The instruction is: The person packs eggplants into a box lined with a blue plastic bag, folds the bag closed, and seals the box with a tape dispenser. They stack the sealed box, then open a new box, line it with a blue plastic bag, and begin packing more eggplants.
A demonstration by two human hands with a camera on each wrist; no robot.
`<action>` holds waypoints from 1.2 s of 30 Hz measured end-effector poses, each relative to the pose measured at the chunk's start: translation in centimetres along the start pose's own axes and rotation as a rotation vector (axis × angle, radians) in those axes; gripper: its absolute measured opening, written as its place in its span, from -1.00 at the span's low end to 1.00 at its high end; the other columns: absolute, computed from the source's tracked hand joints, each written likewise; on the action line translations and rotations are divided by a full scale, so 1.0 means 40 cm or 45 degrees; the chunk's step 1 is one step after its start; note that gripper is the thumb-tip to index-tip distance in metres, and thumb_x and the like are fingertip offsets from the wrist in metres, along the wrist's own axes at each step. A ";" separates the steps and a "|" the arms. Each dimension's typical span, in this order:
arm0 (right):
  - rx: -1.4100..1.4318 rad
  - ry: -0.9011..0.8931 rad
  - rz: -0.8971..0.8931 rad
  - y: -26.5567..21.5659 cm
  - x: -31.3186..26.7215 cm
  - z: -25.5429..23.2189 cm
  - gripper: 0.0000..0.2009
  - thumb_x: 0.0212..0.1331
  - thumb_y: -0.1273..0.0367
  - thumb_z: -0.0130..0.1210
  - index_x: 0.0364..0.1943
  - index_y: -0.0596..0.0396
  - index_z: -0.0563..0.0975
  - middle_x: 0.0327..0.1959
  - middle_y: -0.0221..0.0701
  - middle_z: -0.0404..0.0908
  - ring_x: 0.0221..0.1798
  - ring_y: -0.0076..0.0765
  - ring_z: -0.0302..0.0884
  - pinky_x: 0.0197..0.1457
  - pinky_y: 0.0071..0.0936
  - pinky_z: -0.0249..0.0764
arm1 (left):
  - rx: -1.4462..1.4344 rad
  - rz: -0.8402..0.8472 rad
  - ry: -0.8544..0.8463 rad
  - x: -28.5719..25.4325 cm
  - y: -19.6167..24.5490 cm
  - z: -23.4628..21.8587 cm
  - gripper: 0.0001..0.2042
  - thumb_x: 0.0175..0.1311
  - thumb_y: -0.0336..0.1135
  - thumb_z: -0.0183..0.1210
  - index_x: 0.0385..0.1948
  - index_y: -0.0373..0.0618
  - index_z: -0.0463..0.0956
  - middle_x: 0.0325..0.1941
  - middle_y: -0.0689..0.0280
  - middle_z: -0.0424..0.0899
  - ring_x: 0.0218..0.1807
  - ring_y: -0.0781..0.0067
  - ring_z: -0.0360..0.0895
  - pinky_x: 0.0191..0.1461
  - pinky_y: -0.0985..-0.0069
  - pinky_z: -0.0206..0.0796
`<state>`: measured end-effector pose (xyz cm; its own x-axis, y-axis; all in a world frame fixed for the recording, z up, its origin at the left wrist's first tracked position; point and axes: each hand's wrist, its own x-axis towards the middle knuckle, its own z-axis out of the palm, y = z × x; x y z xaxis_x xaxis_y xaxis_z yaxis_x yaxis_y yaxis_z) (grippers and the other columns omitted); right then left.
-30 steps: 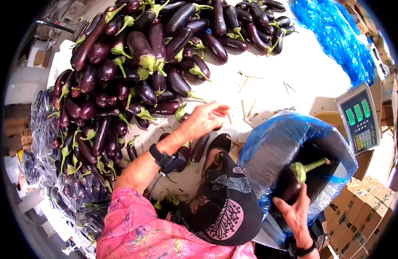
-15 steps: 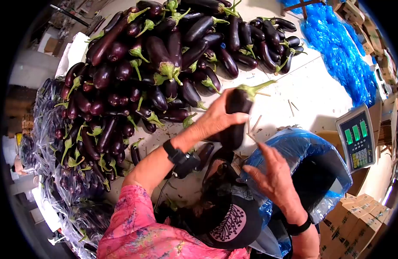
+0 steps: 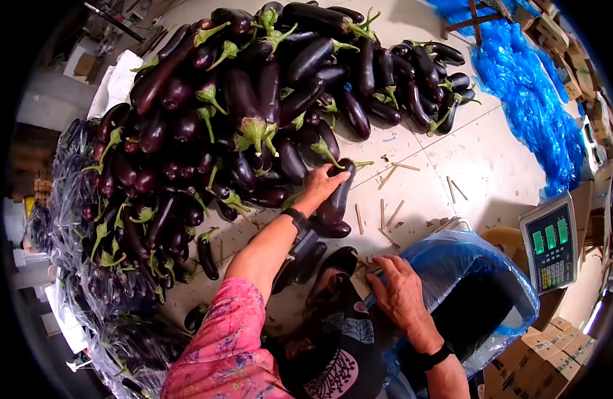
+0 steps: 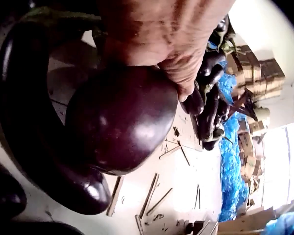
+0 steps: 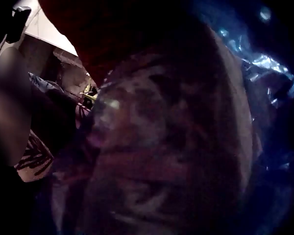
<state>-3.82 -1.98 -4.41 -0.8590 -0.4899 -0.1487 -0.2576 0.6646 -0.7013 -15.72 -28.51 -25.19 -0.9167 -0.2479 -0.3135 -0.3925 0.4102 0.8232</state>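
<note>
In the head view my left hand [image 3: 323, 189] grips a dark purple eggplant [image 3: 336, 199] by its stem end, thumb across the top. Its green stem points right, and another eggplant [image 3: 333, 229] lies just under its lower end. The left wrist view shows this hand [image 4: 157, 34] over the broad glossy eggplant [image 4: 130, 117], beside a curved eggplant [image 4: 27, 107]. My right hand [image 3: 403, 296] holds nothing, its fingers loosely bent beside the rim of the blue plastic bag [image 3: 429, 256]. Dark, blurred bag plastic [image 5: 264, 63] fills much of the right wrist view.
A large heap of eggplants [image 3: 243, 100] covers the left and back of the white surface [image 3: 492, 153]. Short cut sticks [image 3: 389, 176] lie scattered there. A scale display [image 3: 551, 239] stands at right, blue plastic film [image 3: 519, 86] behind it, and cardboard cartons [image 3: 542, 359] at lower right.
One second ago the right hand held an eggplant inside the bag and the left was empty. Half a second ago the left hand held a raised eggplant; now it is lower, by the heap.
</note>
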 end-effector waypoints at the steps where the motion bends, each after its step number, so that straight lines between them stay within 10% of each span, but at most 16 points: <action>1: -0.006 -0.024 0.012 0.000 0.000 0.001 -0.68 0.14 0.40 0.28 -0.02 0.17 0.58 -0.04 -0.11 0.63 0.01 0.12 0.59 0.08 -0.15 0.54 | 0.138 0.055 0.129 0.007 -0.040 0.023 -0.34 0.01 0.10 0.37 0.04 -0.27 0.56 -0.10 0.10 0.73 -0.05 0.20 0.67 0.06 0.34 0.46; 7: -0.012 -0.025 0.000 -0.002 -0.005 0.000 -0.69 0.13 0.40 0.27 -0.03 0.16 0.58 -0.09 -0.11 0.64 -0.02 0.13 0.59 0.06 -0.14 0.54 | -1.371 -0.266 0.351 -0.154 0.124 -0.162 -0.63 0.36 -0.19 0.23 0.12 -0.11 0.47 0.06 0.15 0.64 0.03 0.23 0.62 0.13 0.30 0.45; 17: 0.286 0.057 0.026 -0.009 -0.024 -0.026 -0.78 0.18 0.48 0.18 -0.07 0.15 0.58 -0.19 -0.07 0.65 -0.12 0.19 0.61 -0.06 -0.10 0.56 | -2.181 -0.111 -0.138 -0.143 0.195 -0.371 -0.69 0.26 -0.49 0.07 0.03 -0.38 0.44 0.17 -0.01 0.55 0.23 0.09 0.53 0.27 0.27 0.46; 22: 0.359 0.060 0.073 -0.024 -0.062 -0.063 -0.81 0.19 0.52 0.17 -0.11 0.15 0.61 -0.21 -0.06 0.66 -0.15 0.18 0.63 -0.11 -0.15 0.57 | -1.783 -0.164 -0.090 -0.110 0.174 -0.354 -0.73 0.49 -0.37 0.06 0.08 -0.35 0.45 -0.40 0.38 0.56 -0.43 0.55 0.41 -0.30 0.53 0.28; 36: 0.482 0.070 0.145 -0.059 -0.082 -0.080 -0.81 0.21 0.47 0.19 -0.11 0.22 0.61 -0.22 -0.03 0.65 -0.16 0.13 0.66 -0.11 -0.18 0.55 | -1.645 -0.120 -0.472 -0.425 0.147 -0.306 -0.53 0.46 -0.31 0.12 0.31 -0.35 0.32 -0.51 0.49 0.27 -0.55 0.68 0.20 -0.38 0.65 0.08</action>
<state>-1.82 -0.14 -0.02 -0.8979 -0.3871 -0.2097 0.0131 0.4528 -0.8915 -1.52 -32.63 -9.22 -0.9373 0.1050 -0.3324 -0.2911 -0.7603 0.5807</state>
